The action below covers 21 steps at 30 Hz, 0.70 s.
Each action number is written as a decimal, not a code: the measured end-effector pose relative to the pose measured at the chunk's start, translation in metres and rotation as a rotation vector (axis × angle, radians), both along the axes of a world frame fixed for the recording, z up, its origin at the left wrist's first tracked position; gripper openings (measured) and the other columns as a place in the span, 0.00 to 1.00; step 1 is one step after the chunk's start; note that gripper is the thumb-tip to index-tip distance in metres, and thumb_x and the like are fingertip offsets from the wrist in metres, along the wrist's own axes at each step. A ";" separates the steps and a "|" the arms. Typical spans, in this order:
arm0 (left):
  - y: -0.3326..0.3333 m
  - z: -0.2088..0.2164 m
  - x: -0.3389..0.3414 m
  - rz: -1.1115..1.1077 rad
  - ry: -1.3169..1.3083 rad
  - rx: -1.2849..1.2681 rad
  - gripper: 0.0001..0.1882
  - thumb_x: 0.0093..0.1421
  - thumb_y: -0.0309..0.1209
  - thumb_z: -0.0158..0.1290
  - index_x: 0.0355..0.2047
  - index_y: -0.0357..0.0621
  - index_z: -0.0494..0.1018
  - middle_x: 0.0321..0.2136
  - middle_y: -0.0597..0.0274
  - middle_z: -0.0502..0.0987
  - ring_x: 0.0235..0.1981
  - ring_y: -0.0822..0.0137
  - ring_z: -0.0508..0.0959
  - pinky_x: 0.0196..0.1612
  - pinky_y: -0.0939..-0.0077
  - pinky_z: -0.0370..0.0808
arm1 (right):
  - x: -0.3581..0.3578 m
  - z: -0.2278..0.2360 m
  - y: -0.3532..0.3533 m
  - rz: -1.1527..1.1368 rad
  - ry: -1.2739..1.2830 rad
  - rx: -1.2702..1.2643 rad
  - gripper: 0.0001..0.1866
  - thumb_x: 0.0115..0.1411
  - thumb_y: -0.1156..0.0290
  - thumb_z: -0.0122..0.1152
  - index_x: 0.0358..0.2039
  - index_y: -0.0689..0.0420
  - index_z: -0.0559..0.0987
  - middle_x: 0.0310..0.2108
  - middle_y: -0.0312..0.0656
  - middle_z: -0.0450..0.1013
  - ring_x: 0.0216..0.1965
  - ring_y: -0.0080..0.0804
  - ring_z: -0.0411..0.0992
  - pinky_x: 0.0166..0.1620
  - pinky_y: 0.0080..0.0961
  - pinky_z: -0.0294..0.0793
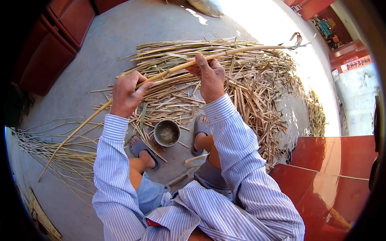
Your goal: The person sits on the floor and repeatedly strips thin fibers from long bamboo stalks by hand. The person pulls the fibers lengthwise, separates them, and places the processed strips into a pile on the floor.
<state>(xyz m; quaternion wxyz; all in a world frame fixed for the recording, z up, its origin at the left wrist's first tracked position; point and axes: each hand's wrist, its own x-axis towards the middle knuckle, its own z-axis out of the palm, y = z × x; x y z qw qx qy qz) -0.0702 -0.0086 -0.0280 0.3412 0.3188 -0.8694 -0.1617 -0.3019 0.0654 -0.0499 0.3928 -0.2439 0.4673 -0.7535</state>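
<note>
A long, pale yellow cane stalk (173, 70) stretches across the view, held up in both hands. Its thin end droops to the lower left, and the other end, with a dry curled leaf, reaches the upper right. My left hand (126, 91) is closed around the stalk left of the middle. Further right, my right hand (210, 76) grips the same stalk with the thumb laid along it. Beneath the hands lies a wide heap of dry cut stalks and husks (253, 92), the longer ones lined up at its far side.
A round metal bowl (167, 133) with murky liquid stands between my sandalled feet. Thin peeled strips (60, 140) fan out on the floor at the left. Dark red seats (44, 52) stand at the far left, a glossy red surface (329, 172) at the right.
</note>
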 end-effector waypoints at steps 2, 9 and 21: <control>-0.004 0.001 0.008 0.020 -0.055 0.001 0.11 0.53 0.35 0.62 0.23 0.43 0.74 0.19 0.60 0.76 0.21 0.60 0.74 0.30 0.66 0.64 | -0.012 0.005 0.000 -0.055 -0.010 -0.043 0.12 0.63 0.65 0.62 0.36 0.61 0.75 0.31 0.43 0.78 0.31 0.28 0.79 0.36 0.21 0.83; -0.010 -0.012 0.050 0.036 -0.294 0.193 0.11 0.51 0.37 0.62 0.26 0.44 0.75 0.19 0.61 0.76 0.22 0.62 0.73 0.33 0.68 0.61 | -0.081 -0.008 0.025 -0.133 -0.074 -0.022 0.08 0.64 0.66 0.59 0.35 0.58 0.76 0.32 0.43 0.79 0.33 0.28 0.79 0.37 0.22 0.82; -0.015 -0.028 0.015 -0.023 0.120 0.382 0.13 0.57 0.36 0.62 0.29 0.38 0.77 0.22 0.60 0.79 0.23 0.72 0.76 0.27 0.76 0.71 | -0.111 -0.008 0.026 -0.259 -0.145 -0.095 0.09 0.64 0.66 0.59 0.38 0.59 0.77 0.32 0.42 0.79 0.32 0.27 0.78 0.36 0.21 0.82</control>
